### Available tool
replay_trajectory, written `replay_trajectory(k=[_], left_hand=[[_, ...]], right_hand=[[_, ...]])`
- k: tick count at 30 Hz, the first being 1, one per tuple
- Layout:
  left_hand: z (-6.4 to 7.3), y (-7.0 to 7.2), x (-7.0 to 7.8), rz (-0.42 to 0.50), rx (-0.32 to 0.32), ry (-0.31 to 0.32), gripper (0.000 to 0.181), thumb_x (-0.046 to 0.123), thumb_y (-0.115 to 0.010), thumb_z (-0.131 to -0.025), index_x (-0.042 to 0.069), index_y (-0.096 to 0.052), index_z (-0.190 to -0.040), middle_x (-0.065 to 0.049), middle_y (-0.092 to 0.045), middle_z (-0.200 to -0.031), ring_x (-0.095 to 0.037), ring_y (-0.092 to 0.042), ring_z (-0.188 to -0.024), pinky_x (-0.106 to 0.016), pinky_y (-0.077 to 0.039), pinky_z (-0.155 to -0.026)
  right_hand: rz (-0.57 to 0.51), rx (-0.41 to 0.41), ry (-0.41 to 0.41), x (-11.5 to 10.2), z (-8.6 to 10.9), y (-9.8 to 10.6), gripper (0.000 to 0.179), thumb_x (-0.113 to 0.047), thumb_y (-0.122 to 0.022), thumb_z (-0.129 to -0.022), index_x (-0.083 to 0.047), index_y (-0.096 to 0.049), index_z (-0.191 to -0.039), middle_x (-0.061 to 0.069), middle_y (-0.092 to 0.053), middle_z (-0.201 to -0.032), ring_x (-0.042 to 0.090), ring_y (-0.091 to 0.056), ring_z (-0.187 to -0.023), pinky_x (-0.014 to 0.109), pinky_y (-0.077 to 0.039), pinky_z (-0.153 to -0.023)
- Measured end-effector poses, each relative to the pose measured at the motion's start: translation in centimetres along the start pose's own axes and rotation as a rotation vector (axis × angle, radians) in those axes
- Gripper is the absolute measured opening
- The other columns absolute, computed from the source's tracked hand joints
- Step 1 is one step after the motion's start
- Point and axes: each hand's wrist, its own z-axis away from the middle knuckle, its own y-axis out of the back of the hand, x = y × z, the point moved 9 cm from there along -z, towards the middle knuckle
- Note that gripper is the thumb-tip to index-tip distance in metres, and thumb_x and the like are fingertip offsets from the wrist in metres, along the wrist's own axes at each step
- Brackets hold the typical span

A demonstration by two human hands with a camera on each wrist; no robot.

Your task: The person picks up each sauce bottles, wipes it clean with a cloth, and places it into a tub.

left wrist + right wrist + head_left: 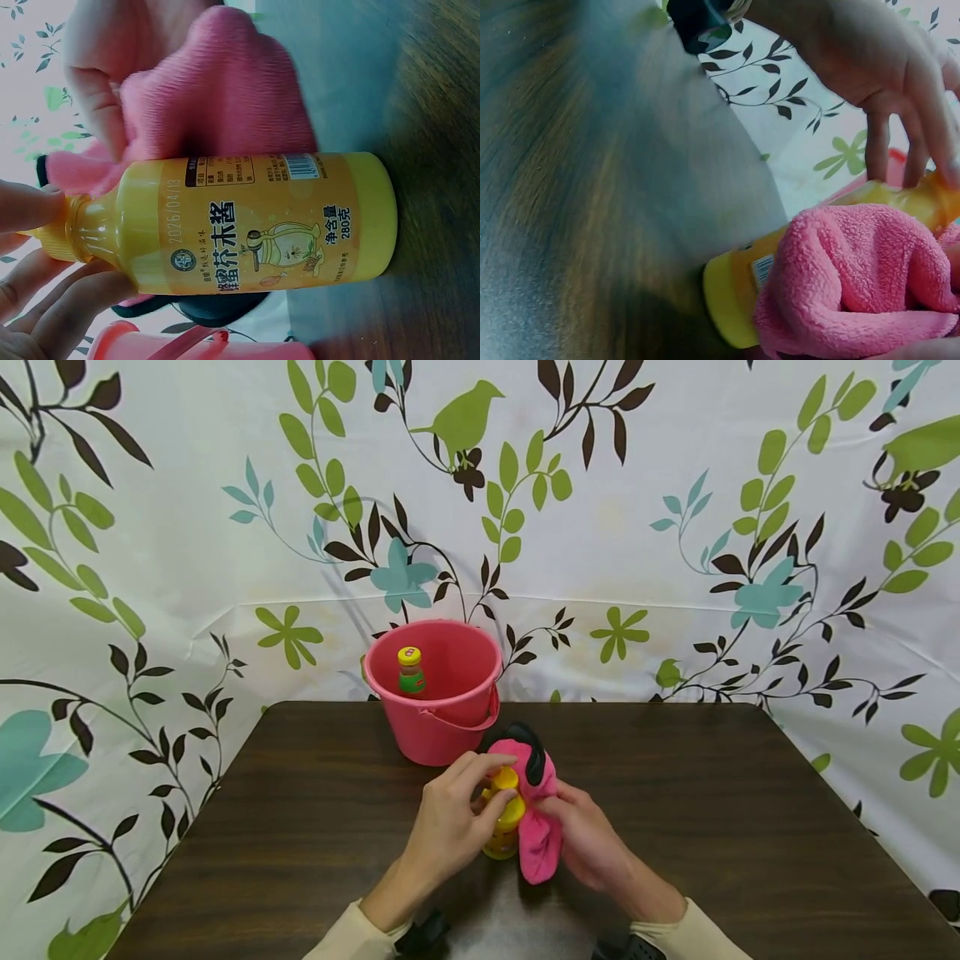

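A yellow squeeze bottle point(285, 225) of sauce with a printed label is upright over the table in front of me; whether its base touches the tabletop I cannot tell. My left hand point(450, 810) pinches it by the cap and neck at the top. In my right hand point(592, 843) is a pink fluffy cloth point(855, 262), bunched and pressed against the bottle's side. A black curved piece point(536, 764) shows at the cloth's upper end. The cloth hides part of the bottle in the right wrist view.
Just behind the hands stands a pink bucket point(431, 735), its handle hanging down in front. Inside it is a small jar point(411, 672) with a yellow lid and green label. The dark wooden table point(300, 827) ends at a leaf-and-bird patterned curtain point(600, 543).
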Motion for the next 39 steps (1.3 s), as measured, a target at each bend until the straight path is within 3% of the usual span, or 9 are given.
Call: replay_trajectory(k=[17, 24, 39], left_hand=[[-0.1, 0.3, 0.1, -0.032, 0.021, -0.022, 0.037, 0.014, -0.086, -0.090, 0.017, -0.073, -0.124, 0.001, -0.065, -0.097, -0.014, -0.060, -0.075, -0.016, -0.051, -0.059], [0.0, 0.2, 0.1, -0.020, 0.013, -0.013, 0.037, 0.014, -0.085, -0.090, 0.017, -0.073, -0.124, 0.000, -0.066, -0.099, -0.016, -0.062, -0.077, -0.017, -0.053, -0.059], [-0.1, 0.1, 0.1, -0.014, 0.017, -0.008, 0.037, 0.015, -0.085, -0.090, 0.017, -0.074, -0.125, 0.002, -0.065, -0.096, -0.016, -0.062, -0.077, -0.019, -0.054, -0.058]], right_hand=[[-0.080, 0.049, 0.103, -3.9, 1.9, -0.7, 0.045, -0.014, -0.047, -0.109, 0.002, -0.049, -0.152, 0.010, -0.053, -0.136, 0.022, -0.058, -0.121, 0.026, -0.057, -0.100], [-0.122, 0.123, 0.127, -5.1, 2.2, -0.4, 0.045, -0.014, -0.051, -0.109, 0.001, -0.051, -0.151, 0.010, -0.054, -0.135, 0.023, -0.058, -0.122, 0.027, -0.058, -0.099], [-0.021, 0.230, 0.191, -6.2, 2.7, 1.5, 0.041, -0.021, -0.059, -0.108, -0.002, -0.057, -0.145, 0.009, -0.060, -0.127, 0.026, -0.061, -0.115, 0.029, -0.061, -0.091]])
